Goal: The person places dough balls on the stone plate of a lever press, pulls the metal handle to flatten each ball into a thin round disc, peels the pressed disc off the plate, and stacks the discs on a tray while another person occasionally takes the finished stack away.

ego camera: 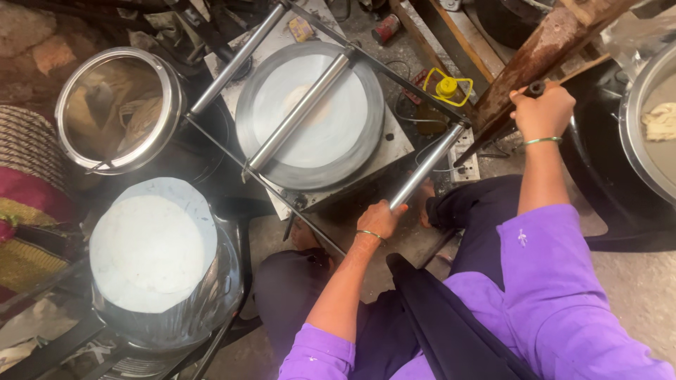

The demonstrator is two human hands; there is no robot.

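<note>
Pressing step: left hand (381, 218) grips the press handle (427, 166), right hand (542, 111) clenches a lever (496, 134). Next, the dough (304, 98) on the plate (310, 116) needs firm, even pressure.

on my feed i see a shiny steel pot (116, 109) at upper left, open, with pale cloth or dough shapes inside that i can't make out clearly. just left of it sits a woven basket (28, 151) with a red and yellow cloth (32, 211) below. at lower left a round white flatbread (148, 250) lies on a pale sheet over a container wrapped in clear plastic. a yellow-capped bottle (446, 87) stands near the top centre, and a white power strip (466, 165) lies on the floor beneath it. at the right edge a large steel bowl (634, 119) holds a lump of dough (662, 121).
</note>
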